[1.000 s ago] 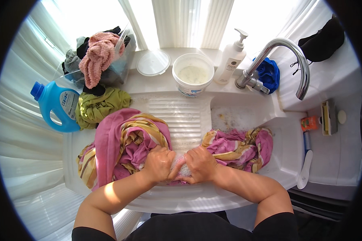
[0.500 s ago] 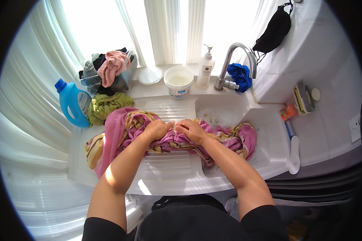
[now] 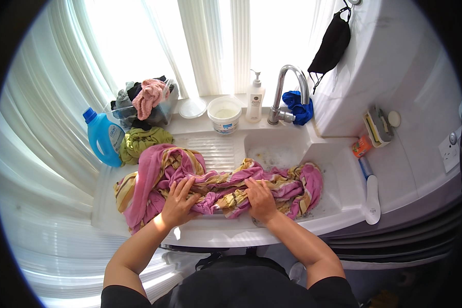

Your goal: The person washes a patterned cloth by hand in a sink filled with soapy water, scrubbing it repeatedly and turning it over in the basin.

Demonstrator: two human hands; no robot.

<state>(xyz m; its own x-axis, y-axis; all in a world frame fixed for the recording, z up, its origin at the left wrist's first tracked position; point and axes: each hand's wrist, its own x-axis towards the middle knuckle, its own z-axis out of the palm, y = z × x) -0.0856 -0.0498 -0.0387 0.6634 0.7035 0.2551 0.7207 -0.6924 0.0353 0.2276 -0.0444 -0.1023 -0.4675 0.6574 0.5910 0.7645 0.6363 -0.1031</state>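
Observation:
A long bunched cloth [image 3: 226, 187], pink with yellow and brown stripes, stretches across the ridged washboard part of the white sink [image 3: 200, 237]. Its right end hangs into the basin, where some suds show. On the near side of the bundle, my left hand [image 3: 178, 203] rests with fingers spread over the fabric. My right hand [image 3: 261, 200] lies on the cloth further right, by the basin's edge, its fingers stretched out and apart. Neither hand grips the fabric; the thumbs lie along its near folds.
Behind the cloth stand a blue detergent jug [image 3: 103, 138], a green cloth [image 3: 143, 143], a clothes-filled clear bin [image 3: 164, 110], a white tub [image 3: 224, 115], a pump bottle [image 3: 255, 97] and a chrome faucet [image 3: 277, 97] beside a blue cloth [image 3: 299, 108]. A white-handled brush [image 3: 373, 200] lies right.
Both hands have opened from their closed grip on the cloth and moved toward me and apart. The cloth's middle has shifted nearer and loosened. My view has tilted slightly.

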